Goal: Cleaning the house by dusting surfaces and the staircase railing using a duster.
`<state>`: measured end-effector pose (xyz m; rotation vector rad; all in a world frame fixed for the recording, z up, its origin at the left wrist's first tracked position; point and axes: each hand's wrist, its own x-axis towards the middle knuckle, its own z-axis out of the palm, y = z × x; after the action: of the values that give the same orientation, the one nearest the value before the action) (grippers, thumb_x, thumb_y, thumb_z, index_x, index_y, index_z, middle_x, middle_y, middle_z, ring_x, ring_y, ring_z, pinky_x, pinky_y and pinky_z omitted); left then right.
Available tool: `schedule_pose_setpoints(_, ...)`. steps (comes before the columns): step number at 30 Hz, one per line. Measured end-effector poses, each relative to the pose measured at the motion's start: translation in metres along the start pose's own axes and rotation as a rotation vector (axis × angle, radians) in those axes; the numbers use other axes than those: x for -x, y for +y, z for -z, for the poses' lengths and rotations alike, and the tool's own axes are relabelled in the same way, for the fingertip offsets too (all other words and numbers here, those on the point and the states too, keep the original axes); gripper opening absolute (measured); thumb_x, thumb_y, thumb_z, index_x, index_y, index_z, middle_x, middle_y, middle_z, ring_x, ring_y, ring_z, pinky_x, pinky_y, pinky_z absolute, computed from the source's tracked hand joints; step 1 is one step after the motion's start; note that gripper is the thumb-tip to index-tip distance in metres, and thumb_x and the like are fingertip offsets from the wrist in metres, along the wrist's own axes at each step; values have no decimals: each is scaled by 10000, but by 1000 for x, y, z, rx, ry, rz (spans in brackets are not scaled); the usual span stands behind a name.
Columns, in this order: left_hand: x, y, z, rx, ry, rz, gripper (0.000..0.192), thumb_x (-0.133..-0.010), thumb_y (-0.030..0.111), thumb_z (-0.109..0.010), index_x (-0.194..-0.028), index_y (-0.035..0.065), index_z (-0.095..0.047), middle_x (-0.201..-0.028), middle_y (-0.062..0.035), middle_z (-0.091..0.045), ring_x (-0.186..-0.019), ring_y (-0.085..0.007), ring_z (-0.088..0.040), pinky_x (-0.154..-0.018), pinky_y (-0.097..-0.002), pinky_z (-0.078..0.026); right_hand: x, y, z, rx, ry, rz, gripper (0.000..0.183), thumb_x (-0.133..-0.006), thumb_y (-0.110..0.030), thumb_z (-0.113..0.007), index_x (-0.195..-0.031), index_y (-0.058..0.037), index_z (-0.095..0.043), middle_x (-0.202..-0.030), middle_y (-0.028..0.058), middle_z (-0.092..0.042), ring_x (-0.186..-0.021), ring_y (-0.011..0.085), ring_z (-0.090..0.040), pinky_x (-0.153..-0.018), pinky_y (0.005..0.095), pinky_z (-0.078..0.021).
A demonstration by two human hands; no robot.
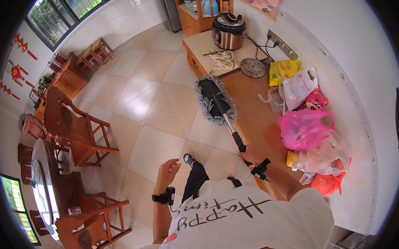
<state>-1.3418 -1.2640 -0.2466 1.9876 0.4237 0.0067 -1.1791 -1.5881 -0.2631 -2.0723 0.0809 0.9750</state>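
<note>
My right hand (248,156) grips the black handle of a duster (231,126) with a short bright metal shaft. The duster's oval head has a black back and a shaggy grey fringe. It is held out ahead of me, over the left edge of the brown wooden table (251,104); whether it touches the table cannot be told. My left hand (168,171) hangs over the tiled floor with loosely bent fingers, holding nothing that I can see. Both wrists wear black straps with small devices.
Plastic bags, among them a pink bag (306,129), and a plush bear (315,100) line the table's wall side. A pressure cooker (229,31), cloth (222,60) and round metal trivet (253,67) are further ahead. Carved wooden chairs (83,135) and a round table (40,192) stand left.
</note>
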Motion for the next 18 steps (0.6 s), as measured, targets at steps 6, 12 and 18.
schedule_pose_setpoints(6, -97, 10, 61, -76, -53, -126, 275, -829, 170, -633, -1044, 0, -610, -819, -122, -661, -698, -172, -616, -637, -280, -493, -61, -34, -36, -153, -28, 89, 176, -778, -109, -619, -690, 9, -523, -545, 74, -553, -419, 152, -523, -382, 275, -405)
schedule_pose_setpoints(12, -161, -10, 126, -174, -11, -174, 254, -816, 177, -640, -1006, 10, -624, -797, -125, -658, -650, -182, -601, -602, -289, -475, -93, -80, -70, -223, -44, 178, 184, -788, -121, -638, -727, 5, -519, -519, 39, -514, -408, 123, -504, -372, 253, -395)
schedule_pose_setpoints(18, -187, -14, 144, -137, -44, -92, 265, -818, 170, -641, -1020, -1, -619, -776, -111, -653, -644, -151, -590, -595, -273, -474, -140, -158, -80, -250, -72, 263, 205, -782, -137, -619, -676, 7, -519, -515, 57, -531, -395, 138, -504, -381, 272, -393)
